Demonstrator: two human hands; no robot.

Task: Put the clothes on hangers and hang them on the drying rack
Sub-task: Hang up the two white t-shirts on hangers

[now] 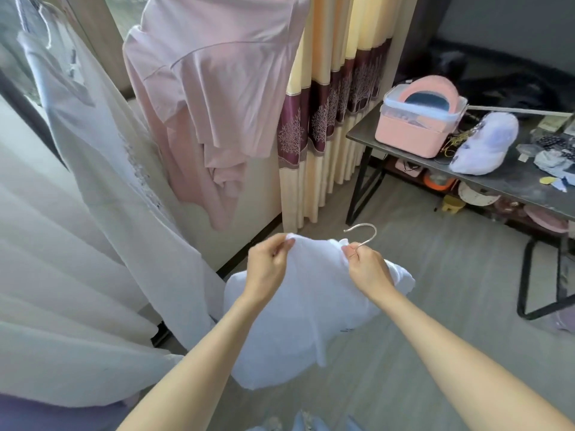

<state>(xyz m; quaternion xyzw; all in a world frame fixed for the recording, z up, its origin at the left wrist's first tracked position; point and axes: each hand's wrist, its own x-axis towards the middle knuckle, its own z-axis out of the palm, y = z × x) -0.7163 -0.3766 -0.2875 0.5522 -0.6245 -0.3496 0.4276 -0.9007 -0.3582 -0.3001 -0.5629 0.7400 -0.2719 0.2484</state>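
A white garment (311, 309) hangs in front of me over the floor, draped on a hanger whose metal hook (364, 233) sticks up at its top. My left hand (269, 262) pinches the garment's upper left corner. My right hand (365, 265) grips the base of the hook together with the cloth at the neck. The hanger's body is hidden under the cloth. A pink shirt (211, 101) and a white garment (102, 157) hang at the upper left; the rack itself is out of view.
Sheer white curtains (56, 275) fill the left side. Cream and maroon drapes (329, 119) hang behind. A dark table (510, 178) at the right carries a pink box (417, 119), a fluffy slipper (485, 144) and small items. Grey wood floor (435, 306) lies below.
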